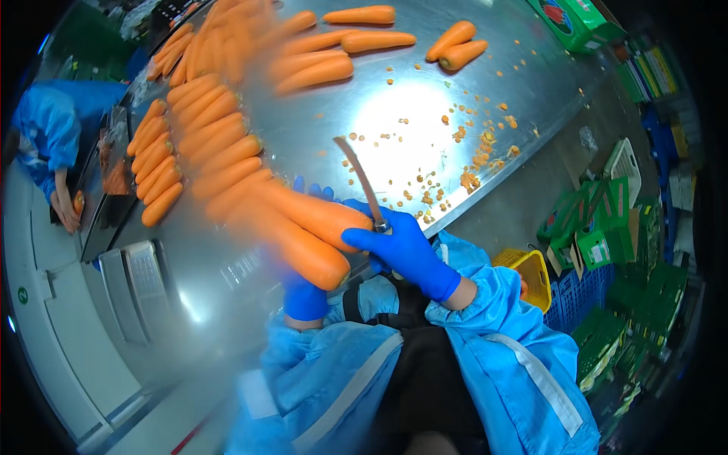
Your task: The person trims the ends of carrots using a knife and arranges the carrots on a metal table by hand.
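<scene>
Two large carrots (303, 246) lie across my left hand (305, 300). Its blue-gloved fingertips show beyond them and its palm is hidden underneath, with the fingers wrapped round the carrots. My right hand (413, 254), also gloved in blue, grips a knife (359, 173) whose narrow, slightly curved blade points up and away from me. The right thumb rests against the thick end of the nearer-right carrot. A row of carrots (208, 114) lies on the steel table (303, 136) just beyond my left hand, partly blurred by a smear on the lens.
Small carrot trimmings (481, 155) litter the table near its right edge. More carrots (459, 45) lie at the far side. A co-worker in a blue sleeve (57, 121) handles a carrot at left. A yellow basket (535, 277) and green boxes (607, 227) stand on the right.
</scene>
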A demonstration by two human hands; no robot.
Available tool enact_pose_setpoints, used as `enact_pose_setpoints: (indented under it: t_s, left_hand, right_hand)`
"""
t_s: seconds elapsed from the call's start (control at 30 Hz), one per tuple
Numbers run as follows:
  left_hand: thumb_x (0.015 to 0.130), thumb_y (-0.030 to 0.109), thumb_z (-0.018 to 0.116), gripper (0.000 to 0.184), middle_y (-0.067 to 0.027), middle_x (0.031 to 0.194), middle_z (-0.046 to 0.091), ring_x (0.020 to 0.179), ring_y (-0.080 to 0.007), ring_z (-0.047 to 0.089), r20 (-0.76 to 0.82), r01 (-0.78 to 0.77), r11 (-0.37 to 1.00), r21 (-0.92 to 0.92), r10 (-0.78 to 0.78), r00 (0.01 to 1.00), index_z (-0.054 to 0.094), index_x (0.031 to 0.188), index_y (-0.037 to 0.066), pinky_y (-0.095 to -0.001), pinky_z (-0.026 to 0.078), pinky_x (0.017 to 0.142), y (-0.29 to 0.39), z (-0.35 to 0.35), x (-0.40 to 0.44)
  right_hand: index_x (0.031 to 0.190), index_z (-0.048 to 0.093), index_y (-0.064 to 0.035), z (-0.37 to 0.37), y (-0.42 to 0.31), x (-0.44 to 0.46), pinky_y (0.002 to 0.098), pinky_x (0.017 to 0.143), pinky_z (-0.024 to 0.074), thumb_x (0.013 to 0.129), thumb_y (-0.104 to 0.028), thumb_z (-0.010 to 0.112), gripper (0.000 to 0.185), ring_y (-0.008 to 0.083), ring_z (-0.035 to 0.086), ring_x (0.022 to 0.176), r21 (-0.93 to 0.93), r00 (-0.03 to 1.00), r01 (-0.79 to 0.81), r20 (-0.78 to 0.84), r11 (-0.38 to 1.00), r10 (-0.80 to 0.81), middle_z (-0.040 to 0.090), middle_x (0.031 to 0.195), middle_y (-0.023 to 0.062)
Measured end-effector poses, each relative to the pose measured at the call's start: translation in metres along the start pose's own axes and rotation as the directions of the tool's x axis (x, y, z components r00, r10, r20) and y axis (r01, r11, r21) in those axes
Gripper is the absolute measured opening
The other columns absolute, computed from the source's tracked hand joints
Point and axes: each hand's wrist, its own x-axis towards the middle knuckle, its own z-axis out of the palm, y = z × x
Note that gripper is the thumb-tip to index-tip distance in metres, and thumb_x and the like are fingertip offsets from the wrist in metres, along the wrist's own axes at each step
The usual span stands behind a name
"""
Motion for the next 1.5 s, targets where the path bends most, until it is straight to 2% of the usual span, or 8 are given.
enact_pose_setpoints:
  t_s: [0.13, 0.27, 0.33, 0.47, 0.77, 1.07, 1.23, 1.5]
  left_hand:
    - [0.07, 0.026, 0.073, 0.082, -0.0161, 0.126, 0.055, 0.112, -0.0314, 0.057, -0.248, 0.067, 0.912, 0.404, 0.039, 0.968, 0.038, 0.139, 0.0, -0.0429, 0.049, 0.093, 0.062, -0.054, -0.037]
    - [0.07, 0.015, 0.075, 0.064, -0.0127, 0.115, 0.062, 0.095, -0.0241, 0.064, -0.26, 0.221, 0.165, 0.961, 0.271, 0.927, 0.049, 0.128, 0.005, -0.0352, 0.053, 0.08, 0.123, -0.092, -0.062]
    - [0.072, 0.015, 0.077, 0.054, -0.0108, 0.107, 0.064, 0.086, -0.0228, 0.065, -0.177, 0.273, -0.329, 0.904, 0.294, 0.939, 0.054, 0.121, 0.008, -0.0333, 0.053, 0.075, 0.135, -0.081, -0.065]
    - [0.066, 0.015, 0.079, 0.051, -0.0093, 0.102, 0.063, 0.087, -0.0312, 0.061, 0.068, 0.027, -0.58, 0.814, 0.142, 0.987, 0.058, 0.112, 0.013, -0.0396, 0.05, 0.075, 0.139, -0.12, -0.06]
    - [0.063, 0.011, 0.08, 0.063, -0.0131, 0.112, 0.059, 0.108, -0.0358, 0.055, 0.189, -0.112, -0.678, 0.727, 0.041, 0.981, 0.057, 0.121, 0.014, -0.0436, 0.046, 0.09, 0.135, -0.142, -0.07]
    - [0.079, 0.036, 0.074, 0.074, -0.0147, 0.137, 0.049, 0.133, -0.0353, 0.041, 0.173, -0.123, -0.521, 0.845, 0.048, 0.984, 0.043, 0.143, 0.014, -0.0487, 0.03, 0.11, 0.14, -0.146, -0.052]
    - [0.085, 0.047, 0.063, 0.072, -0.0115, 0.139, 0.048, 0.133, -0.0302, 0.042, 0.233, -0.117, -0.754, 0.647, 0.049, 0.971, 0.04, 0.145, 0.016, -0.0526, 0.021, 0.112, 0.133, -0.184, -0.026]
    - [0.085, 0.048, 0.062, 0.075, -0.0113, 0.14, 0.047, 0.134, -0.0312, 0.04, 0.012, 0.023, -0.561, 0.827, 0.058, 0.998, 0.036, 0.148, 0.017, -0.0536, 0.018, 0.112, 0.187, -0.182, -0.053]
  right_hand:
    - [0.131, 0.058, -0.0068, -0.003, 0.013, 0.012, 0.0209, 0.053, 0.0425, 0.082, -0.033, 0.076, 0.059, 0.0056, 0.052, 0.059, 0.055, 0.984, -0.167, 0.079, 0.984, 0.162, 0.061, 0.078, -0.0007]
    - [0.131, 0.059, -0.0076, -0.001, 0.022, 0.031, 0.0234, 0.062, 0.0481, 0.08, -0.033, 0.077, 0.061, 0.0066, 0.056, 0.068, -0.178, 0.99, -0.074, 0.108, 0.981, 0.094, 0.067, 0.089, 0.0028]
    - [0.132, 0.058, -0.008, 0.006, 0.025, 0.046, 0.024, 0.068, 0.0502, 0.079, -0.034, 0.078, 0.063, 0.0071, 0.059, 0.075, -0.281, 0.973, -0.128, 0.149, 0.951, 0.175, 0.069, 0.096, 0.0057]
    - [0.135, 0.055, -0.01, 0.033, 0.039, 0.082, 0.0321, 0.086, 0.0518, 0.077, -0.034, 0.077, 0.067, 0.0203, 0.067, 0.098, -0.371, 0.94, 0.102, 0.34, 0.923, 0.032, 0.068, 0.112, 0.0151]
    - [0.131, 0.058, -0.0199, 0.091, 0.085, 0.155, 0.0397, 0.091, 0.0507, 0.078, -0.03, 0.072, 0.056, 0.0319, 0.065, 0.101, -0.615, 0.799, 0.488, 0.6, 0.62, -0.033, 0.066, 0.115, 0.0155]
    - [0.117, 0.067, -0.0091, 0.057, 0.055, 0.112, 0.0259, 0.063, 0.0521, 0.088, -0.02, 0.065, 0.031, 0.0105, 0.061, 0.069, -0.324, 0.979, -0.007, 0.191, 0.946, 0.073, 0.069, 0.094, 0.0075]
    - [0.114, 0.069, -0.0099, 0.035, 0.066, 0.083, 0.0224, 0.056, 0.0483, 0.09, -0.02, 0.066, 0.027, 0.0072, 0.057, 0.063, -0.348, 0.985, 0.018, 0.166, 0.937, 0.043, 0.069, 0.09, 0.0029]
    - [0.113, 0.069, -0.0077, -0.035, 0.095, 0.035, 0.0202, 0.055, 0.0469, 0.09, -0.014, 0.064, 0.024, 0.0049, 0.061, 0.07, -0.289, 0.997, -0.003, -0.078, 0.957, -0.02, 0.072, 0.095, 0.0018]
